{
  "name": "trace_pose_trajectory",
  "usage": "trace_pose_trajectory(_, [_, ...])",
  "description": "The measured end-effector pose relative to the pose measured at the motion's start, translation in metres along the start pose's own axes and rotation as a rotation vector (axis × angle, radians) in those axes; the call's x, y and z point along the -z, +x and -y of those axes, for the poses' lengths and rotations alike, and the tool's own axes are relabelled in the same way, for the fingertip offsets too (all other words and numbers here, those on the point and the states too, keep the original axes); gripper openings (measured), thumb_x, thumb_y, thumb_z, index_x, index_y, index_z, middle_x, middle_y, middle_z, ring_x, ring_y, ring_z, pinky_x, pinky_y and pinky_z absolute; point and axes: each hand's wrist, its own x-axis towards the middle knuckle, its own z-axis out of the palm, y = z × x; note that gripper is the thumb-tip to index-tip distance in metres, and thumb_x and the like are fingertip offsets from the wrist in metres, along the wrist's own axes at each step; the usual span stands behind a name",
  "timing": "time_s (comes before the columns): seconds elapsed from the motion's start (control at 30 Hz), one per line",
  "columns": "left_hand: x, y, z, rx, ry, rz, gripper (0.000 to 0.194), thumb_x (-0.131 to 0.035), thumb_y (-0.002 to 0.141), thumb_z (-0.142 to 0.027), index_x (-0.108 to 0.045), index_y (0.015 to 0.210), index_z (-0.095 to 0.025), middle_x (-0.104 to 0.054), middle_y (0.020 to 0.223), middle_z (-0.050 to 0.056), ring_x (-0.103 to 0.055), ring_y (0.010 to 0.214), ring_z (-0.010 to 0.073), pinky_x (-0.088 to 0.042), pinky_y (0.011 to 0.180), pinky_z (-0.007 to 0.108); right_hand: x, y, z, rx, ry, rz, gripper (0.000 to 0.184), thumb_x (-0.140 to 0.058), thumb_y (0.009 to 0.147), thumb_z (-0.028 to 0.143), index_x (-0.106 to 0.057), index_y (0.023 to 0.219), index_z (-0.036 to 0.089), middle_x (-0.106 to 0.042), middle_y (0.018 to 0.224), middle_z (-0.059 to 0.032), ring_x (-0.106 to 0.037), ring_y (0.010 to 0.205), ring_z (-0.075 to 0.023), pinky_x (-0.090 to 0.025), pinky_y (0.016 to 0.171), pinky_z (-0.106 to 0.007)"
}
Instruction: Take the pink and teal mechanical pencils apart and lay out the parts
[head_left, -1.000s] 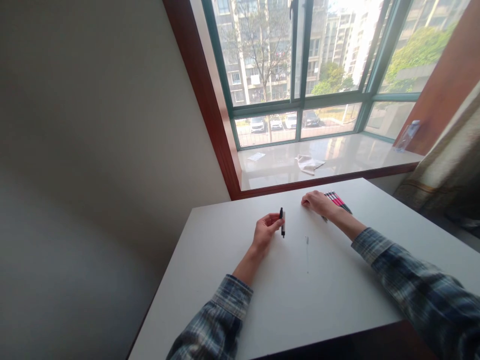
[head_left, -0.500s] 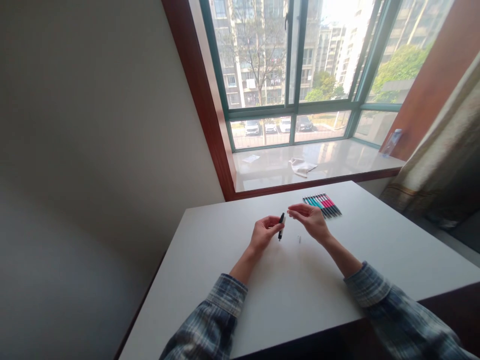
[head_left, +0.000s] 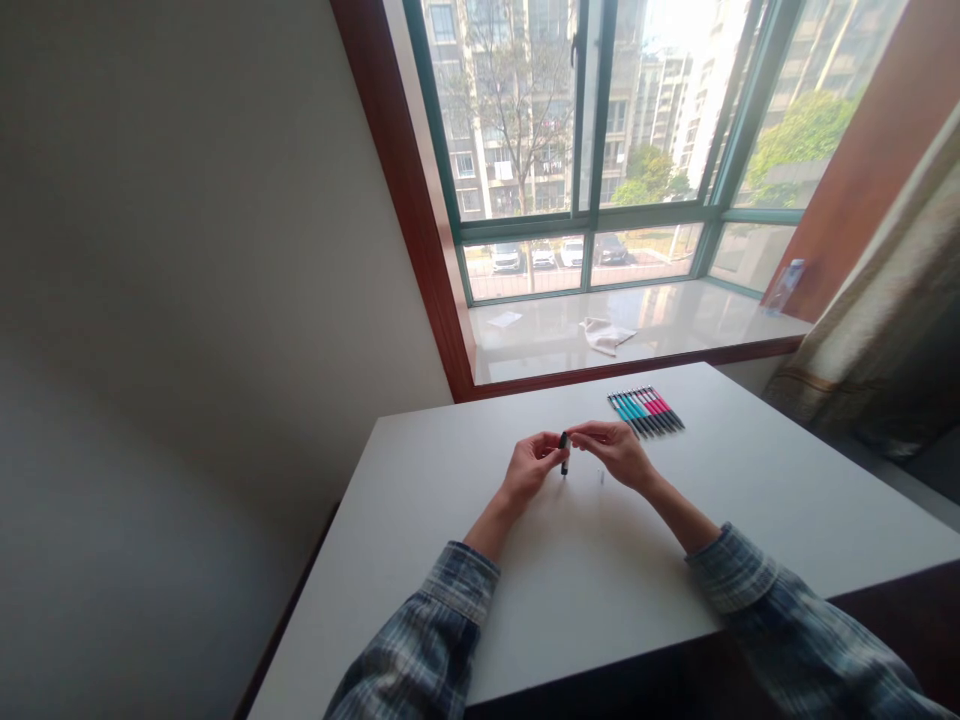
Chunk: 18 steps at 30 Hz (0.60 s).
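Head view, and I have both hands close together just below the centre of the frame, over the white table. Left hand first: thumb and fingers pinch a dark pen, which stands nearly upright between the two hands, its lower end pointing down at the tabletop. Right hand now: it comes in from the right of the frame, thumb and fingertips drawn together right at the pen's upper end; from here I cannot tell whether they grip the pen, touch it, or hold some tiny part. Just under that right hand I pick out a small clear piece on the table, too small for me to name. Right of centre, beyond the right hand, I've got a row of pens lying side by side, teal toward the left, pink toward the right, dark at their near ends. Up above centre, on the pale window sill, I see a crumpled white cloth and, to its left, a flat sheet of paper. Over at the right of the frame, a clear bottle stands near the curtain.
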Motion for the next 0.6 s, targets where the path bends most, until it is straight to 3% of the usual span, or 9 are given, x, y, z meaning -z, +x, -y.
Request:
trace_pose_trajectory(0.17, [0.002,0.000,-0.001,0.004,-0.029,-0.019,0.039,-0.089,0.071,-0.041,-0.078,0.096,-0.013,-0.075,0.094,0.010,-0.064,0.086,0.0208,-0.047,0.082,0.032,0.001,-0.004,-0.001,0.010,-0.064,-0.124,0.034,-0.068,0.089,0.050,-0.080,0.104,0.022,-0.079,0.093,-0.0066,-0.072,0.079,-0.0215,-0.059,0.076,-0.034])
trace_pose_trajectory(0.37, [0.007,-0.001,-0.001,0.022,-0.065,-0.100,0.040,-0.089,0.071,-0.040,-0.080,0.101,-0.015,-0.077,0.101,0.011,-0.065,0.089,0.0216,-0.046,0.086,0.034,0.007,-0.044,0.018,0.021,-0.491,-0.260,0.033,-0.060,0.095,0.049,-0.078,0.090,0.023,-0.077,0.081,-0.0052,-0.067,0.066,-0.0202,-0.052,0.067,-0.032])
trace_pose_trajectory(0.5, [0.009,-0.002,0.000,0.055,-0.109,-0.050,0.043,-0.088,0.073,-0.040,-0.080,0.106,-0.016,-0.077,0.105,0.013,-0.067,0.095,0.0249,-0.046,0.090,0.037,0.004,-0.084,0.027,-0.019,-0.725,-0.213,0.035,-0.057,0.097,0.049,-0.075,0.083,0.023,-0.073,0.076,-0.0040,-0.063,0.063,-0.0191,-0.045,0.066,-0.031])
trace_pose_trajectory(0.6, [0.010,-0.003,0.000,0.068,-0.130,-0.045,0.042,-0.090,0.070,-0.039,-0.080,0.103,-0.016,-0.077,0.104,0.013,-0.067,0.095,0.0247,-0.045,0.091,0.037,-0.003,-0.101,0.028,-0.127,-0.836,-0.165,0.033,-0.061,0.095,0.051,-0.071,0.082,0.023,-0.071,0.073,-0.0030,-0.064,0.065,-0.0196,-0.041,0.065,-0.030])
